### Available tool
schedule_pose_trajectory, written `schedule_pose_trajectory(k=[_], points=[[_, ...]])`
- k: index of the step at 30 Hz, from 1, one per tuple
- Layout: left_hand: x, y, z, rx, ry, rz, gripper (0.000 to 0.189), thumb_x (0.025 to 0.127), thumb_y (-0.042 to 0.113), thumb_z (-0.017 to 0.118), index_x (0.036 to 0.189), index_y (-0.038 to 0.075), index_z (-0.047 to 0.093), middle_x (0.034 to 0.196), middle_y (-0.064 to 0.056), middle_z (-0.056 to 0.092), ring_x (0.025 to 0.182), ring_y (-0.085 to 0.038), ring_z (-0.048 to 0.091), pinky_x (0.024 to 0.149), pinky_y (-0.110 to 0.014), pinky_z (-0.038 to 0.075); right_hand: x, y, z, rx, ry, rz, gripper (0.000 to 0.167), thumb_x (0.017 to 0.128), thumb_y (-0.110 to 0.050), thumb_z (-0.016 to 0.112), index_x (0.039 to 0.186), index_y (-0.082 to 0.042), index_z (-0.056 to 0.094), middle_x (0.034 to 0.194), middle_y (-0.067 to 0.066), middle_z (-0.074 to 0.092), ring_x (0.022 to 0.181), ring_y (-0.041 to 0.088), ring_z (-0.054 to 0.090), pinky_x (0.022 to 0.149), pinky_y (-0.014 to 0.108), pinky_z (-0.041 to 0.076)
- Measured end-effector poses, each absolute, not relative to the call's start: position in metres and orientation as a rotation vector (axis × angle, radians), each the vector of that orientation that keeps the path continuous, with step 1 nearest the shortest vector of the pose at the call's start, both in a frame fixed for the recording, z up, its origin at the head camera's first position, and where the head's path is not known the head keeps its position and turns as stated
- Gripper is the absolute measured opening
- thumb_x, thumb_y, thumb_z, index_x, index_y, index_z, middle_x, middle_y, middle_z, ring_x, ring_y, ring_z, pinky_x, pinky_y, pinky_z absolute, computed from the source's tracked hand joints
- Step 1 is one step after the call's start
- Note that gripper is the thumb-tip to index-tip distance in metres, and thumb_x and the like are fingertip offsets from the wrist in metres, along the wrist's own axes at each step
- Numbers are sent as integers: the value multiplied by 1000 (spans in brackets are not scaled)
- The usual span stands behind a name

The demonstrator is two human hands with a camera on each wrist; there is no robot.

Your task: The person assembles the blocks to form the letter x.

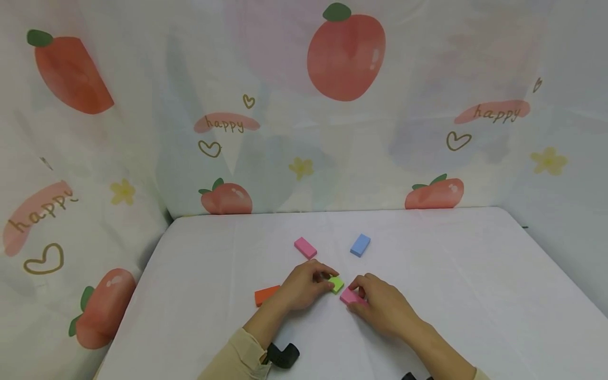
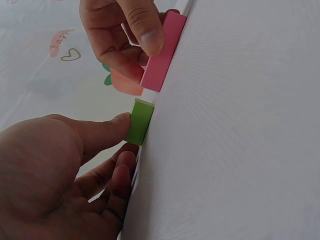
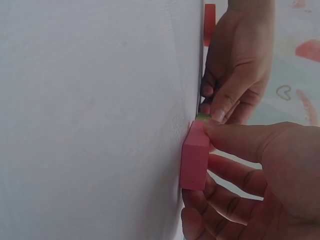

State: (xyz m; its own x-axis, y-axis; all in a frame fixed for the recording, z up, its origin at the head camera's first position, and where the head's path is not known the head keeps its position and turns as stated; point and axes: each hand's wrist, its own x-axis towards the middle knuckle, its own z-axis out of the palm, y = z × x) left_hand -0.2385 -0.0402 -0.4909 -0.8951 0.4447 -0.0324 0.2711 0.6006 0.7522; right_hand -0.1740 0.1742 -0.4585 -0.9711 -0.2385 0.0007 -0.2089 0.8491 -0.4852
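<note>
Between the thumb and fingers of my left hand [image 1: 304, 285] is a light green block [image 1: 336, 285], low on the white table. My right hand [image 1: 382, 305] pinches a pink block [image 1: 352, 297] just to the right of it. In the left wrist view, a small gap separates the green block [image 2: 139, 121] from the pink block [image 2: 164, 52]. From the right wrist, the pink block [image 3: 195, 160] hides most of the green block [image 3: 203, 116]. An orange block [image 1: 266, 295] lies left of my left hand, partly covered by the forearm.
Farther back on the white table [image 1: 451, 264] lie another pink block [image 1: 305, 247] and a blue block [image 1: 360, 245]. A cloth backdrop with printed fruit rises behind the table and along its sides. Black wrist gear [image 1: 284, 355] shows at the left sleeve.
</note>
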Motion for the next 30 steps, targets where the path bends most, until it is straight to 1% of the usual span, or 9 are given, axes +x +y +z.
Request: schedule_pose_trajectory(k=[14, 21, 30], points=[[-238, -40, -490, 579, 2617, 1175, 24, 97, 23, 74, 120, 29, 76, 103, 12, 65, 90, -5, 56, 80, -23, 47, -177, 173, -459, -360, 2963, -759, 26, 87, -24, 84, 108, -18, 70, 86, -7, 56, 72, 8, 50, 65, 27, 41], [-238, -40, -489, 604, 2623, 1176, 24, 97, 22, 74, 120, 27, 76, 102, 11, 66, 89, -5, 56, 81, -23, 47, -180, 172, -460, -355, 2960, -754, 26, 88, -25, 83, 109, -19, 70, 86, -7, 55, 72, 8, 50, 66, 26, 41], [-239, -41, -490, 620, 2628, 1172, 24, 97, 23, 74, 120, 27, 76, 101, 11, 65, 90, -4, 56, 81, -23, 47, -181, 171, -460, -380, 2955, -763, 27, 87, -25, 84, 110, -18, 70, 86, -7, 56, 72, 8, 49, 64, 27, 40]])
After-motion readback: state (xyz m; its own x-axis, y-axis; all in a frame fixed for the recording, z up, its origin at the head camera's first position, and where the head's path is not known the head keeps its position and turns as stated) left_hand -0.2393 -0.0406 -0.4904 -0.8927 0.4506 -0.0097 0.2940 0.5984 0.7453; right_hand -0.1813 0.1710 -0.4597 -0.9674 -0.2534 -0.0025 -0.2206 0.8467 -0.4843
